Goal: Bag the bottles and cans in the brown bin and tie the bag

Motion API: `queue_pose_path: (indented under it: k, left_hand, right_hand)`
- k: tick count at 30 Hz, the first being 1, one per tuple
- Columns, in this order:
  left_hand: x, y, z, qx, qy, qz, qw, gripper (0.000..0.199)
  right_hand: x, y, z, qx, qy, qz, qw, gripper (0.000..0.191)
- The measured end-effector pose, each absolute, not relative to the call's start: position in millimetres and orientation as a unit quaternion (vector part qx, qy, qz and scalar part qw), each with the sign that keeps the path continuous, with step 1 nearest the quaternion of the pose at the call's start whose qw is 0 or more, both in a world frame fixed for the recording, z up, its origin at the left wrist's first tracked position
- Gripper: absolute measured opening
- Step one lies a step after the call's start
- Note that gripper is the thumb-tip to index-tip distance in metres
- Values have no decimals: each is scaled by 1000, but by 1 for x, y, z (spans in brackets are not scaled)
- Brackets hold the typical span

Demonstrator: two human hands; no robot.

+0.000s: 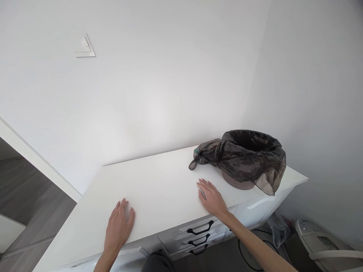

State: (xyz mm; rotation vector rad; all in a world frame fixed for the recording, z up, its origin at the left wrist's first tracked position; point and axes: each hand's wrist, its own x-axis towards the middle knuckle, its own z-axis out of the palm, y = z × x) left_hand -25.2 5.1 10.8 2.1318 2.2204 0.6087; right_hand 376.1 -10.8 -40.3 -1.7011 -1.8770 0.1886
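Observation:
My left hand (pixel 118 226) rests palm down on the white cabinet top (pixel 153 189), fingers stretched and thumb apart, holding nothing. Farther right, my right hand (pixel 211 197) also lies flat on that surface with its fingers extended. Just beyond it stands a trash bin (pixel 238 182) with a brownish base, lined with a black plastic bag (pixel 241 162) folded over its rim. A knotted end of the bag (pixel 200 155) sticks out to the left on the cabinet top. Neither hand touches the bin or bag.
Black-handled drawers (pixel 200 238) face me below the top's front edge. At the lower right are a pale appliance with a panel (pixel 320 240), a clear plastic bag (pixel 278 228) and a dark cable (pixel 242 253). A light switch (pixel 86 47) is on the wall; a doorway opens left.

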Motion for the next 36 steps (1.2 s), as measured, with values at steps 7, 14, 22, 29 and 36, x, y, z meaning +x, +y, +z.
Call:
queue_pose_path:
  k: [7,14,22,29,36]
  left_hand:
    - [-31,7,5,680,703,209,-9,63]
    - [-33,5,4,689,693,213,-8,60]
    - [-33,5,6,683,694,228,8,57]
    - [-33,5,6,665,707,236,49,54]
    - [-31,-1,14,638,728,245,62,48]
  right_hand:
    - [376,-8,-40,-641,-701,77,304,51]
    - [377,-6,-47,-639,-701,74,308,52]
    - [376,-8,-45,-638,-704,72,302,52]
    - [377,-9,-46,-638,-705,73,302,51]
    - [375,-10,-40,-640,-704,79,299,50]
